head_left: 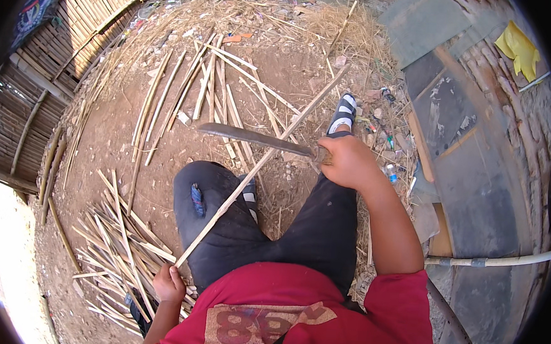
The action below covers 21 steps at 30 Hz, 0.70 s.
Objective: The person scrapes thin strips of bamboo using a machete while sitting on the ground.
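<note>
My right hand point(350, 162) is closed round the handle of a machete point(255, 137), whose dark blade points left. The blade crosses a long, pale bamboo strip point(249, 186) near its upper part; whether it touches the strip I cannot tell. At the strip's lower end, my left hand point(169, 285) grips it beside my left thigh. From there the strip slants up and to the right, across my lap and past the blade, with its far end beyond my right foot.
A heap of split bamboo strips point(119, 251) lies on the ground at my left. More loose strips point(214, 86) are scattered ahead. Bamboo fencing point(34, 100) stands at the left, dark boards point(456, 113) at the right. Yellow plastic point(519, 48) hangs at the upper right.
</note>
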{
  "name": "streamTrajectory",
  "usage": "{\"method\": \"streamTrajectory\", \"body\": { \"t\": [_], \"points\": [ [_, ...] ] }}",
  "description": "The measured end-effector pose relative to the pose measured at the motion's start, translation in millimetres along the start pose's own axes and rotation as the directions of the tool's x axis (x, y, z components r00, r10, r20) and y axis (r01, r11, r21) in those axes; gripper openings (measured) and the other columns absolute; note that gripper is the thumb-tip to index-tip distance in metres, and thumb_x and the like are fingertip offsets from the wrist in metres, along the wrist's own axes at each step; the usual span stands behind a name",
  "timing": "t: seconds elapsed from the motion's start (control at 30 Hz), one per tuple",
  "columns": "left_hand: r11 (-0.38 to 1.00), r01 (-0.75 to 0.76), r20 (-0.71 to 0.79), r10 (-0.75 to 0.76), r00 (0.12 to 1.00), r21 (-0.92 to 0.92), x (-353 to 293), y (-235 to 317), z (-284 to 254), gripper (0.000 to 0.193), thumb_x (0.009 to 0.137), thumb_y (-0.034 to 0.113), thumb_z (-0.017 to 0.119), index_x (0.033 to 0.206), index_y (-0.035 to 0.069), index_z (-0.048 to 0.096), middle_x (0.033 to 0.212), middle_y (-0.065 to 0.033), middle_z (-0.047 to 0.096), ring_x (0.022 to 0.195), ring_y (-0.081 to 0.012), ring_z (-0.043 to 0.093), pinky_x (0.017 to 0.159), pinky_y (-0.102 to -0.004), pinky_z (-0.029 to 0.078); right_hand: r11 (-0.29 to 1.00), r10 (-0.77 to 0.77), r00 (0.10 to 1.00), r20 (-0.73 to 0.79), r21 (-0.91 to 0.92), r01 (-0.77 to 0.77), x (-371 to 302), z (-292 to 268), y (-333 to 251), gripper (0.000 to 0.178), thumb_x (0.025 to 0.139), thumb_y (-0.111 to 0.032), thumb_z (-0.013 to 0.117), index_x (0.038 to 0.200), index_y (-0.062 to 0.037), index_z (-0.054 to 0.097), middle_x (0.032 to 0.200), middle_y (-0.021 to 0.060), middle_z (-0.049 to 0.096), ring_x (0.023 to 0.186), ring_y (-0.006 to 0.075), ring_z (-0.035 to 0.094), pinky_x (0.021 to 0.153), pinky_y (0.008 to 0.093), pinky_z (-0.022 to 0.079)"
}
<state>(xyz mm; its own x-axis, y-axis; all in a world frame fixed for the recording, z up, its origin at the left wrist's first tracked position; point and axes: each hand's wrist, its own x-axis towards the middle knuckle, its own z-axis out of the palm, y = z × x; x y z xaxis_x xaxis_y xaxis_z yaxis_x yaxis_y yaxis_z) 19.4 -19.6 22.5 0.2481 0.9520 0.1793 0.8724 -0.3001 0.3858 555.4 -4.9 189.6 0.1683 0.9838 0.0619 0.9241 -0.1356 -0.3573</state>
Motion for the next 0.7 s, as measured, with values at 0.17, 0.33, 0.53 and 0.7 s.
{"method": "streamTrajectory", "body": {
  "t": [0.17, 0.33, 0.53, 0.7],
  "points": [
    [0.993, -0.062, -0.06, 0.069, 0.996, 0.101, -3, -14, 13, 0.039, 0.103, 0.036, 0.044, 0.082, 0.006, 0.058, 0.068, -0.0203, 0.058, 0.064, -0.0458, 0.058, 0.058, -0.054, 0.045, 0.988, -0.054, 0.982, 0.18, 0.151, 0.027, 13, 12, 5, 0.032, 0.075, -0.021, 0.075, 0.106, -0.0096, 0.072, 0.086, 0.0202, 0.071, 0.088, 0.0399, 0.069, 0.081, 0.0477, 0.054],
    [0.989, -0.077, -0.05, 0.084, 0.995, 0.13, -5, -15, 9, 0.043, 0.104, 0.041, 0.042, 0.086, 0.007, 0.061, 0.07, -0.0193, 0.059, 0.064, -0.044, 0.059, 0.058, -0.0536, 0.045, 0.986, 0.015, 1.0, -0.017, 0.164, -0.012, 18, 24, 18, 0.036, 0.077, -0.025, 0.076, 0.108, -0.0073, 0.071, 0.087, 0.0218, 0.071, 0.09, 0.041, 0.069, 0.082, 0.0467, 0.055],
    [0.983, -0.105, -0.077, 0.117, 0.99, 0.151, -4, -27, 22, 0.047, 0.104, 0.046, 0.041, 0.085, 0.007, 0.059, 0.069, -0.0188, 0.057, 0.062, -0.044, 0.057, 0.056, -0.0545, 0.044, 0.999, -0.025, 0.959, 0.281, -0.033, 0.036, 14, -7, -9, 0.034, 0.077, -0.025, 0.076, 0.105, -0.0052, 0.072, 0.09, 0.023, 0.071, 0.089, 0.0403, 0.068, 0.078, 0.0462, 0.054],
    [0.984, -0.111, -0.088, 0.124, 0.988, 0.139, 2, -15, 8, 0.051, 0.104, 0.048, 0.041, 0.081, 0.006, 0.059, 0.071, -0.0185, 0.06, 0.063, -0.0429, 0.06, 0.056, -0.0528, 0.046, 0.974, 0.193, 0.981, -0.011, 0.126, -0.19, 23, 8, 60, 0.033, 0.079, -0.021, 0.077, 0.105, -0.0006, 0.072, 0.096, 0.0245, 0.07, 0.09, 0.0402, 0.069, 0.08, 0.0421, 0.054]
  ]
}}
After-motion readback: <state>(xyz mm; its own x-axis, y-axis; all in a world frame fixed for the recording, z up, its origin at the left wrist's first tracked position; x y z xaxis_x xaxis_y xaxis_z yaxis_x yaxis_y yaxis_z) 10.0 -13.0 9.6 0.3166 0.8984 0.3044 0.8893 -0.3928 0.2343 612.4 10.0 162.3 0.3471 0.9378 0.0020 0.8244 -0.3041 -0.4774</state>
